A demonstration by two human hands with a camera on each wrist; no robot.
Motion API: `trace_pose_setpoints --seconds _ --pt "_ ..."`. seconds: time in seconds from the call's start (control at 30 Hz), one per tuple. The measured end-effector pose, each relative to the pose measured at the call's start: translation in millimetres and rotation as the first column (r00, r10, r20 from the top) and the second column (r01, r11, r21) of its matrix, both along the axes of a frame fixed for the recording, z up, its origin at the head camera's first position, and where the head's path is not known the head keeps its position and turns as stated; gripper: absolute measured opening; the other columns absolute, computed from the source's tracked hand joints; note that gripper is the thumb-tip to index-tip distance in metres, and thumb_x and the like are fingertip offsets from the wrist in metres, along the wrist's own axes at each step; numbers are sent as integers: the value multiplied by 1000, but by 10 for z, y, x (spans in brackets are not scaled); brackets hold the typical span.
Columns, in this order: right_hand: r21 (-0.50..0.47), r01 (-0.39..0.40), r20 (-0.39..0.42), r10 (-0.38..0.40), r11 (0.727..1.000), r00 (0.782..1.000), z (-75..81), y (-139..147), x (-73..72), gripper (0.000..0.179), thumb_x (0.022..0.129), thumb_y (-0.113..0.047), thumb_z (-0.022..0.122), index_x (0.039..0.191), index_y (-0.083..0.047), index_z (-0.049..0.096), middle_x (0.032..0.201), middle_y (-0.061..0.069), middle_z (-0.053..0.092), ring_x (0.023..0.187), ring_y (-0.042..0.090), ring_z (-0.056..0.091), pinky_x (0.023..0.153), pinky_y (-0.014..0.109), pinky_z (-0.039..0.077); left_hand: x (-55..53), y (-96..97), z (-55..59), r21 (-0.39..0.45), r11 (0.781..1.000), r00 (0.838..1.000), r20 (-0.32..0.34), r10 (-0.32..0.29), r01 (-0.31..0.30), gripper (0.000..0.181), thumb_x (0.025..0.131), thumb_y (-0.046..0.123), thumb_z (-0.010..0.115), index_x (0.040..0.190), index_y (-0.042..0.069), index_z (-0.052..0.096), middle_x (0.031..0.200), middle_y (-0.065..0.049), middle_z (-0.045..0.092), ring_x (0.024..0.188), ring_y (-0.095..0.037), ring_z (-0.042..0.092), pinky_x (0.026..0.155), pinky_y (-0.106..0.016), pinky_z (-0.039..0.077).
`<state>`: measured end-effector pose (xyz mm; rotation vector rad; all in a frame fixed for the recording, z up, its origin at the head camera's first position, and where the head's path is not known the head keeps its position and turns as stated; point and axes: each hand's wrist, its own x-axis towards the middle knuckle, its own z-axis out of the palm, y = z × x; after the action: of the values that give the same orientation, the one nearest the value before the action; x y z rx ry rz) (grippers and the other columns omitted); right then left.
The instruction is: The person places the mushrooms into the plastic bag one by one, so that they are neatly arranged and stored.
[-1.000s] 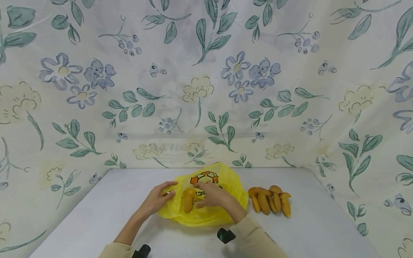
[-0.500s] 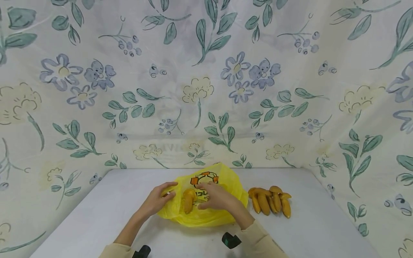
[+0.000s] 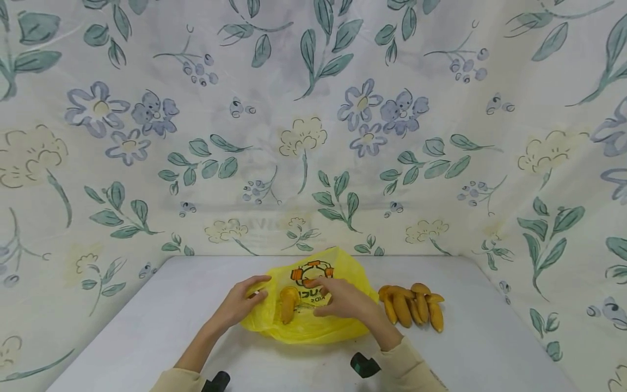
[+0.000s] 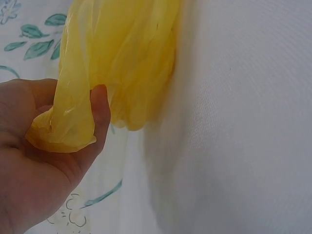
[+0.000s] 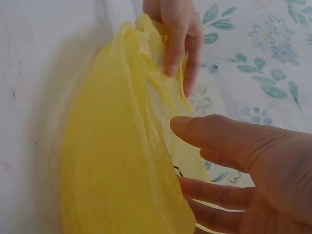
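A yellow plastic bag (image 3: 338,329) with an orange and black print lies spread on the table. My left hand (image 3: 238,301) grips the bag's left edge; in the left wrist view a fold of the plastic sits between thumb and fingers. One brownish-yellow mushroom (image 3: 288,306) lies at the bag's mouth, between my hands. Over the right part of the bag is my right hand (image 3: 345,298), its thumb and fingers parted with nothing between them. The right wrist view shows its fingertips right beside the plastic.
Several more mushrooms (image 3: 412,305) lie in a cluster on the white table (image 3: 490,337), just right of the bag. A flowered curtain (image 3: 313,163) rises behind the table's back edge and along both sides.
My right hand has moved away from the mushroom at the bag's mouth, to the right, with its fingers parted. The left hand keeps its hold on the bag's edge.
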<state>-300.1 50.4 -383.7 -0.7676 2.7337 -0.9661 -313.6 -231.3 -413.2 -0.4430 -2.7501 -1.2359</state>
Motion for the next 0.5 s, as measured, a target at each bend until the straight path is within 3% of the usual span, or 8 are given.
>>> trace_pose_setpoints --seconds 0.2,0.5 --pt "-15 22 -56 -23 1000 998 55 72 23 46 86 -24 76 128 -18 60 108 11 67 79 13 64 69 23 56 -3 7 -1 8 1000 1000 15 2 -2 39 97 12 59 136 7 56 145 -22 50 136 -42 44 112 -59 35" --pt "-32 31 -127 -35 999 991 58 211 17 40 87 -26 75 124 -18 62 108 11 71 86 17 66 69 24 56 -6 -2 -2 7 1000 1000 15 13 -13 39 97 11 58 136 8 56 146 -21 50 136 -41 44 113 -58 35"
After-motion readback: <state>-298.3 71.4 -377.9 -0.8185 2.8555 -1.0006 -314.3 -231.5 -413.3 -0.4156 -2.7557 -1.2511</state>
